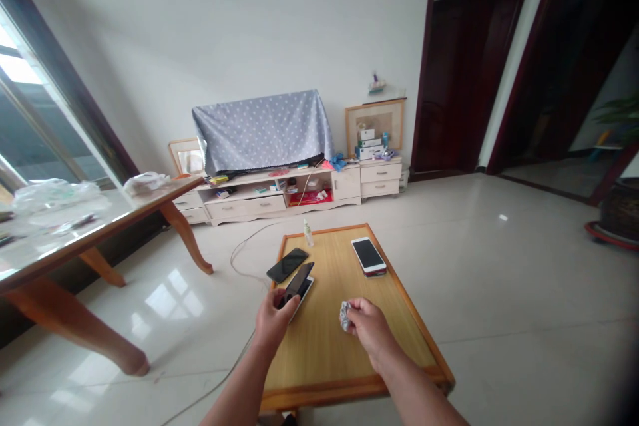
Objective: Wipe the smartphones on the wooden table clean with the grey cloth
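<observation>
Over the yellow wood-grain worktop, edged in smooth orange-brown, my left hand pinches a slim, glossy dark smartphone, tilted above a flat white-edged phone. My right hand closes its fingertips on a soft-looking, crumpled grey-white wad, perhaps cloth.

Bare tabletop opens between black phone and white phone, the right hand obstructing nearer.

Your left grip and right grip are bare hands; your wrists are bare too, your forearms uncovered as far as they show.
</observation>
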